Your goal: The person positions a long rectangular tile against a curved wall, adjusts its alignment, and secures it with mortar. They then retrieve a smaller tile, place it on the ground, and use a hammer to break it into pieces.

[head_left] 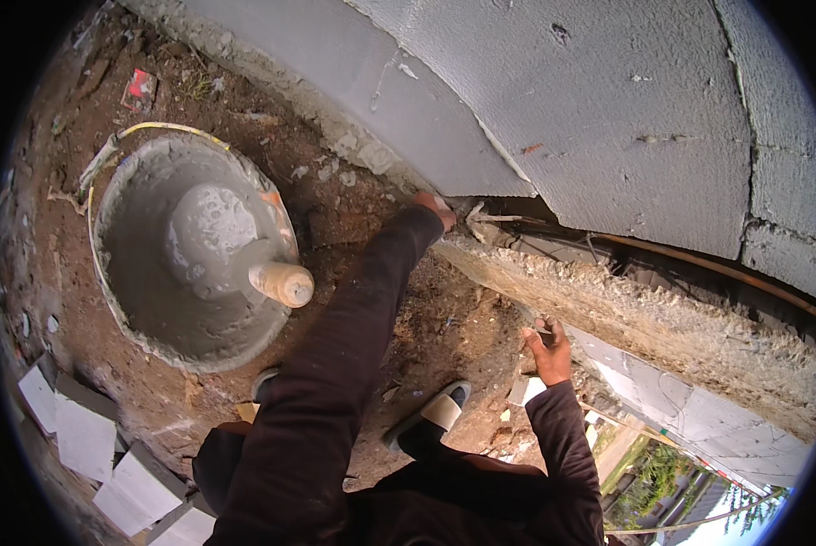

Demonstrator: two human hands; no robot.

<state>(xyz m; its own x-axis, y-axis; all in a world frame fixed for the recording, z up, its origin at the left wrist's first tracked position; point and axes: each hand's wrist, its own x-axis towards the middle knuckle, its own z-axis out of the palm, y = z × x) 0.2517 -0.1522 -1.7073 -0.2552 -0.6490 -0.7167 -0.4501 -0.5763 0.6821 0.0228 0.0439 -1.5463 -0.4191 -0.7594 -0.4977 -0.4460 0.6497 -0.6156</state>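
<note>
My left arm stretches forward, and my left hand (437, 211) reaches to the foot of the grey block wall (626, 118), at the near end of a dark gap under it. Its fingers are mostly hidden, so their grip does not show. Beside the rough concrete ledge (626, 300), my right hand (551, 355) is raised with its fingers curled toward the thumb. Whatever they pinch, if anything, is too small to make out. To the left, a bucket (106, 300) holds wet grey mortar (212, 237). A tool's round wooden handle (282, 284) leans out of it.
White-faced blocks (135, 491) lie at the lower left. A red packet (139, 89) rests on the brown soil beyond the bucket. My sandaled foot (440, 411) stands below my hands. Sticks or rods (699, 264) run inside the gap under the wall.
</note>
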